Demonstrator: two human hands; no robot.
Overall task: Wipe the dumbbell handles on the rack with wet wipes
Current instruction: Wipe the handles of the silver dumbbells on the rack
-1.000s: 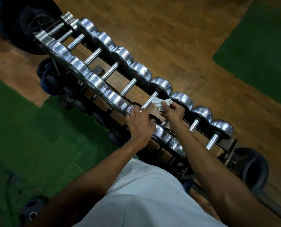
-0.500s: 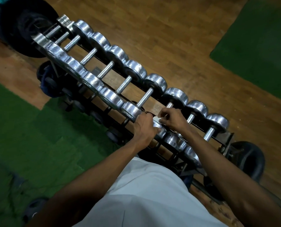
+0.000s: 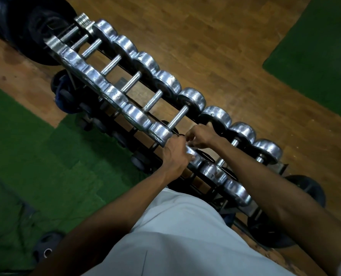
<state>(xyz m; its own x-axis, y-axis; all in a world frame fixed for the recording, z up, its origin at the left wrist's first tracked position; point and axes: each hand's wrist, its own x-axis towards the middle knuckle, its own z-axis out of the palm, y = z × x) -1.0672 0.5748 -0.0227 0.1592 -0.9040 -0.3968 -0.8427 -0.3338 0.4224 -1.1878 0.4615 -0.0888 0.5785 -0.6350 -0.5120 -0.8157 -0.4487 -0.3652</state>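
A long row of chrome dumbbells (image 3: 166, 82) lies across a black rack (image 3: 280, 168). My right hand (image 3: 202, 135) curls over the handle of one dumbbell near the row's right end. The wet wipe is hidden under its fingers. My left hand (image 3: 175, 155) grips the near chrome head (image 3: 193, 156) of that same dumbbell, close beside the right hand. The bare handle (image 3: 178, 118) of the neighbouring dumbbell shows just to the left of my hands.
Black weight plates lean at the rack's far end (image 3: 46, 36) and right end (image 3: 309, 191). A small plate (image 3: 46, 249) lies on the green mat (image 3: 26, 156) at lower left. Another green mat (image 3: 320, 56) covers the wooden floor (image 3: 215, 36) at upper right. Dark dumbbells (image 3: 106, 124) fill a lower tier.
Both hands shifted one dumbbell to the right along the rack. The white wipe, visible in my right hand a second ago, is now covered by the fingers.
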